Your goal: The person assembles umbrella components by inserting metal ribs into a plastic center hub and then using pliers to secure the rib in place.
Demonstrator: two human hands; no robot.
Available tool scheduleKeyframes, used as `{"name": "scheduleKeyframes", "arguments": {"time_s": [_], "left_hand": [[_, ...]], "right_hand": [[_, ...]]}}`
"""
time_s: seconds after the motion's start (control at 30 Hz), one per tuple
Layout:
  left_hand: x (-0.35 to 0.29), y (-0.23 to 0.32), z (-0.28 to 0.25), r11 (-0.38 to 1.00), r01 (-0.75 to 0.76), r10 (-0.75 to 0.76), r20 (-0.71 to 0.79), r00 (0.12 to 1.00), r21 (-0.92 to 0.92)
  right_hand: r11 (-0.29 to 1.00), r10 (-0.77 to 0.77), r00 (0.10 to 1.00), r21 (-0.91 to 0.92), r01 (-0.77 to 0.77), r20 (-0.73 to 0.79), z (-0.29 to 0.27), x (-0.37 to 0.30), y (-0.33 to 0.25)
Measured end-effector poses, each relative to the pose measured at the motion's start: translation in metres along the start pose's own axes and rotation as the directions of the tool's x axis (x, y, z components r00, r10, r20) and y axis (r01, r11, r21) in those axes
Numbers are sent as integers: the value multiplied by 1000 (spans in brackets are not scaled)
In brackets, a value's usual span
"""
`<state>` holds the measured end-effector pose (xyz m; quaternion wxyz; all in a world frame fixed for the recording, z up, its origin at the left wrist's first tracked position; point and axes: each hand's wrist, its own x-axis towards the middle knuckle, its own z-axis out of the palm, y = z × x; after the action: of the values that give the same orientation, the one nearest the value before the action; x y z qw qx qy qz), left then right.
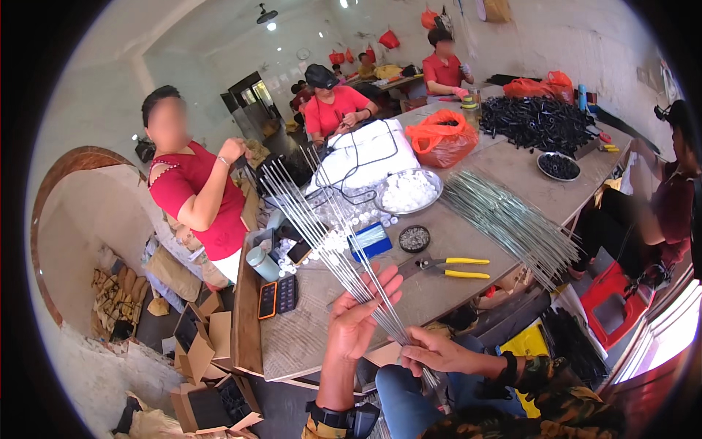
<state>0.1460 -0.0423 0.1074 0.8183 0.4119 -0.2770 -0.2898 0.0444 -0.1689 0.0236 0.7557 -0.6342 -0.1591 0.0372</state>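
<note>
A bundle of thin metal rods (296, 210) slants from my lap up over the table, its far ends fanned apart. My right hand (436, 350) is closed round the rods close to their lower ends. Against the same rods rests my left hand (356, 314), palm up, its fingers stretched and spread. Small white pieces (336, 241) show around the middle of the bundle; whether they are threaded on the rods I cannot tell. Beyond my left hand lies a blue tray (370, 243) with thin pale pins. Yellow-handled pliers (455, 267) lie to the right of it.
A bowl of white parts (409, 192), a small dark dish (414, 238) and a pile of metal rods (504, 219) occupy the table (307, 333). An orange phone (268, 300) lies left, beside a cup (262, 263). Several people sit or stand around; a red stool (614, 304) is at right.
</note>
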Motion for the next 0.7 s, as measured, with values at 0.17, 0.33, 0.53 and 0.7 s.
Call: {"name": "scheduleKeyframes", "arguments": {"time_s": [0.17, 0.33, 0.53, 0.7], "left_hand": [[-6, 1, 5, 995, 9, -12, -33, 999, -96], [-12, -4, 10, 994, 103, -103, -9, 995, 44], [-14, -8, 5, 977, 187, -187, -13, 982, 99], [-15, -8, 5, 976, 182, -183, -4, 983, 118]], "right_hand": [[999, -22, 999, -31, 21, -43, 10, 8, -17], [984, -173, 971, 2, 175, -163, 9, 12, -17], [966, -201, 952, -205, 154, -231, -1, 15, -18], [917, -278, 930, -354, 182, -241, -10, 13, -21]]}}
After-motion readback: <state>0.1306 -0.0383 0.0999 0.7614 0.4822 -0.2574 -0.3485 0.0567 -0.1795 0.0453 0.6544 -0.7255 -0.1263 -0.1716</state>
